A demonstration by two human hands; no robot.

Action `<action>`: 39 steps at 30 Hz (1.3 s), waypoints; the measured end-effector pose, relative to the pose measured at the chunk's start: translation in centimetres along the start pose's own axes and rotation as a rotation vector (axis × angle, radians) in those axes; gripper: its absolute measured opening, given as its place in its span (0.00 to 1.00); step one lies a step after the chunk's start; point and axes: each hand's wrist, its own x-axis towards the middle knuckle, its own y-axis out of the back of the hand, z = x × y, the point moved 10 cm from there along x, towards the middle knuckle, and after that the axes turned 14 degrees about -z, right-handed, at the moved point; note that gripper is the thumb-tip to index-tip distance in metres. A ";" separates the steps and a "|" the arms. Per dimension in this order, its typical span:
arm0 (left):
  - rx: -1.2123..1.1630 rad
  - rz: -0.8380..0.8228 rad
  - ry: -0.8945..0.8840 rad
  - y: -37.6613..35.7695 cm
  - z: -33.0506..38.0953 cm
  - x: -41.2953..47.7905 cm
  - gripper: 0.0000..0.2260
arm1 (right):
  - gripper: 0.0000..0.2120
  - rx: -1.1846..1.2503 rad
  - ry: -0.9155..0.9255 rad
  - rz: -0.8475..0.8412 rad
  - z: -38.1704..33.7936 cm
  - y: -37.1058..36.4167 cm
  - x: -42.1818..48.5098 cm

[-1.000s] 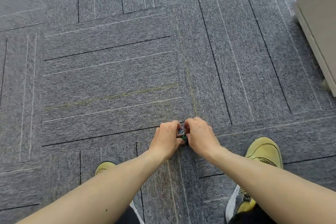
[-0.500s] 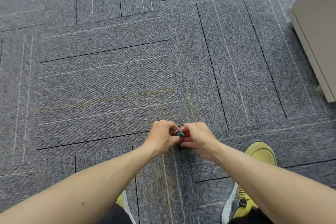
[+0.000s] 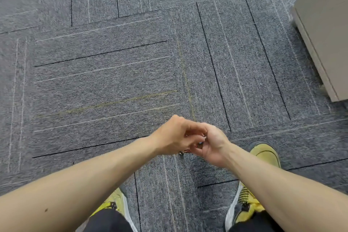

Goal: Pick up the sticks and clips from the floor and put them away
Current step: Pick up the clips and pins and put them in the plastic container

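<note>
Both hands meet above the grey carpet (image 3: 105,84), just in front of my feet. My left hand (image 3: 174,135) curls over my right hand (image 3: 212,143), whose palm is turned up. A small bunch of coloured clips (image 3: 188,149) shows between them, with red, blue and dark metal bits peeking out under my left fingers. Most of the bunch is hidden by the hands, so which hand bears it is unclear. No sticks are visible.
A beige cabinet (image 3: 325,30) stands at the right edge, raised slightly off the carpet. My yellow shoes (image 3: 265,153) sit under my arms, one on each side. Grey carpet tiles with dark and light lines fill the view ahead.
Both hands have lifted off the carpet with the clips. My right hand has turned palm up and my left hand has moved over it.
</note>
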 end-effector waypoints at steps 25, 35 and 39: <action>0.321 -0.038 0.468 -4.3 -7.8 -2.5 0.40 | 0.17 0.023 0.074 0.059 -1.3 4.4 0.0; 0.293 -0.008 0.349 -5.7 -6.4 -2.1 0.16 | 0.16 -0.066 0.059 0.089 -1.1 3.7 0.0; 0.367 -0.100 0.328 -6.8 -6.5 -2.1 0.28 | 0.17 -0.079 0.062 0.091 -1.1 3.8 -0.1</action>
